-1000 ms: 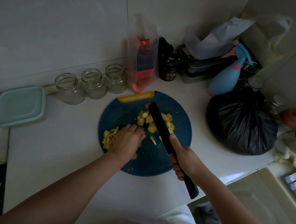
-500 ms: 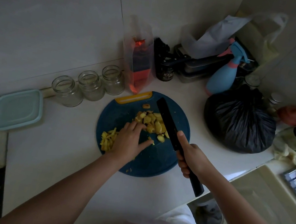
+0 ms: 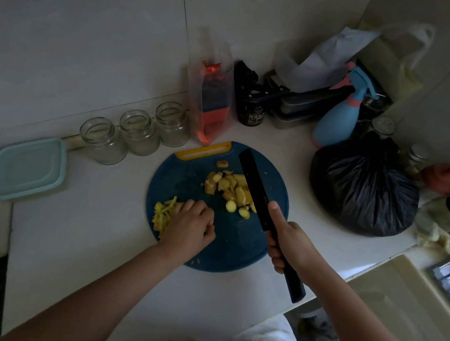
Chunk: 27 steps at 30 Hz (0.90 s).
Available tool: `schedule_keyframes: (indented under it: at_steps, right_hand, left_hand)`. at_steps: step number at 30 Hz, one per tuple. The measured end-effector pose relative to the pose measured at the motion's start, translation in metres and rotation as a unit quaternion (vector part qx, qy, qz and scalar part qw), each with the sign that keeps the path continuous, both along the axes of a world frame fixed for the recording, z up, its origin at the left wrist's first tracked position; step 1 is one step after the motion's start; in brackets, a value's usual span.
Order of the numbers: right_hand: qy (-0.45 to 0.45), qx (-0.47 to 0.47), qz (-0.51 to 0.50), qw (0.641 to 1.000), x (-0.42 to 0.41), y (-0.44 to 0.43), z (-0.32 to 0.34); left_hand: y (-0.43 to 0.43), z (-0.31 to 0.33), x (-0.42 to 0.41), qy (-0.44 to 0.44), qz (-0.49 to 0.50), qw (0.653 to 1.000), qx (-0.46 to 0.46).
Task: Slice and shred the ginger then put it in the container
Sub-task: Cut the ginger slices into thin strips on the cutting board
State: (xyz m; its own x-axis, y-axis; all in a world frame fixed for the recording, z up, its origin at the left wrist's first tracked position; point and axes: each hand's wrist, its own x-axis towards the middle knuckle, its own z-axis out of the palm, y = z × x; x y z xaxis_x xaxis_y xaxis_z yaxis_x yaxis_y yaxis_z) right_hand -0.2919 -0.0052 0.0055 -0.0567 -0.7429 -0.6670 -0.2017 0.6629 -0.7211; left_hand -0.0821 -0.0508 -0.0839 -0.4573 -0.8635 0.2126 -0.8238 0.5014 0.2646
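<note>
A round blue cutting board with a yellow handle lies on the white counter. A pile of ginger slices sits at its middle and a heap of ginger shreds at its left edge. Between the two heaps my left hand rests on the board, fingers curled down, a bit of yellow ginger showing at the thumb. My right hand grips the handle of a black knife, index finger along the spine, the blade lying just right of the slices. A teal-lidded container sits at far left.
Three empty glass jars line the wall behind the board. An orange packet, a black jar and a blue spray bottle stand at the back. A tied black bag sits right of the board. The counter edge drops off at lower right.
My left hand reached into the slice pile, then drew back toward the shreds with its fingers curled. The knife shifted right, off the slices, to their right side.
</note>
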Motion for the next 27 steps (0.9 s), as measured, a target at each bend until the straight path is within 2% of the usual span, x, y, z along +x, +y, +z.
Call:
schedule_keyframes:
  at_steps: [4,11,14,18,22,24,27]
  right_hand:
    - [0.002,-0.003,0.005,1.0,-0.001,-0.004,-0.001]
    - [0.005,-0.012,0.026,1.0,0.004,-0.01,0.002]
    - [0.086,-0.033,0.093,0.991,0.009,-0.006,-0.001]
    - [0.249,-0.105,0.21,0.94,0.013,0.006,-0.013]
    - [0.266,-0.135,0.256,0.919,0.018,0.008,-0.021]
    - [0.28,-0.157,0.29,0.901,0.021,0.004,-0.024]
    - [0.306,-0.193,0.35,0.864,0.023,-0.002,-0.025]
  left_hand:
    - [-0.008,0.008,0.028,-0.032,-0.061,0.998,0.0]
    - [-0.006,0.019,0.029,0.005,-0.09,0.988,0.129]
    - [-0.016,0.021,0.032,0.08,-0.035,0.987,0.136]
    - [-0.034,0.042,0.034,0.179,0.154,0.964,0.123]
    - [-0.052,0.064,0.047,0.191,0.267,0.934,0.143]
    - [-0.058,0.077,0.052,0.196,0.258,0.934,0.152]
    - [-0.053,0.096,0.043,0.166,0.139,0.949,0.231]
